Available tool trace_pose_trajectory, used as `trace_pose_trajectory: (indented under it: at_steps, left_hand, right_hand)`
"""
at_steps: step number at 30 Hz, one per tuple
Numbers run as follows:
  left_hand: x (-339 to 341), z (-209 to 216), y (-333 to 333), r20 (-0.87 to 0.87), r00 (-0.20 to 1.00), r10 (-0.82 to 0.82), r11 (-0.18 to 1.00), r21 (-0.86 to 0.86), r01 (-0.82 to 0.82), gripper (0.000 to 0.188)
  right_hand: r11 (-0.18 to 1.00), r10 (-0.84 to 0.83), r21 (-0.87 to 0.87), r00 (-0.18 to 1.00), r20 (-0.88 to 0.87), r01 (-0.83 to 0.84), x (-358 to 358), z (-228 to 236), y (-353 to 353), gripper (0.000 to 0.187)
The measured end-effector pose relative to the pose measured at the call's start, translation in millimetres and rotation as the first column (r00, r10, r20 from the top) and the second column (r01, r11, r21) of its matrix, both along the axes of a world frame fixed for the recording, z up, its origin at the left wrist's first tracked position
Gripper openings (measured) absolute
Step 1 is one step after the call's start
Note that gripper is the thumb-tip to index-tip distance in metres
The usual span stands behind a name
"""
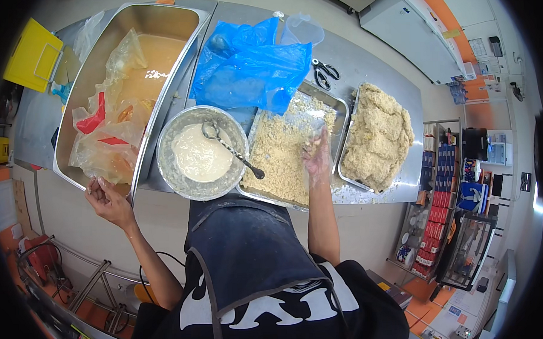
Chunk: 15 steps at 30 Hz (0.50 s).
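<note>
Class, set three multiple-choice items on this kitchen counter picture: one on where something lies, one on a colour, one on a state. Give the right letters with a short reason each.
1. Where does the round metal bowl of batter stand?
A. between the deep pan and the crumb tray
B. right of the heaped tray
C. on the floor

2. What colour is the plastic bag behind the bowl?
A. red
B. blue
C. green

3. How is the right hand covered?
A. bare
B. thick black mitt
C. thin clear plastic glove

Answers:
1 A: the deep pan is at its left, the crumb tray at its right.
2 B: it is bright blue.
3 C: a see-through film covers it above the crumbs, while the left hand, at the deep pan's near edge, is bare.
</note>
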State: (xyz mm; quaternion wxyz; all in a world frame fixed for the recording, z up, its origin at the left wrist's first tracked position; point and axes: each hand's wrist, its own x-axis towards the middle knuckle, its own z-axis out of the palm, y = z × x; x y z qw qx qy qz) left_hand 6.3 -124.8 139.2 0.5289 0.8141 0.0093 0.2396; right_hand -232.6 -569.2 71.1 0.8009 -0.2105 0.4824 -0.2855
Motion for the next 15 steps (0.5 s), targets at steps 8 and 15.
trace_pose_trajectory:
  at_steps: [8, 15]
  left_hand:
    - [1.7, -3.2, -0.3, 0.011, 1.000, 0.007, 1.000, 0.004, -0.007, 0.022]
    - [1.5, -3.1, 1.4, 0.004, 1.000, 0.013, 1.000, 0.004, -0.013, 0.021]
  right_hand:
    - [0.969, -0.092, -0.246, 0.960, -0.266, 0.025, -1.1, -28.3, 2.0, 0.041]
    - [0.790, 0.401, -0.328, 0.841, -0.364, -0.519, 2.7, -2.2, 3.6, 0.032]
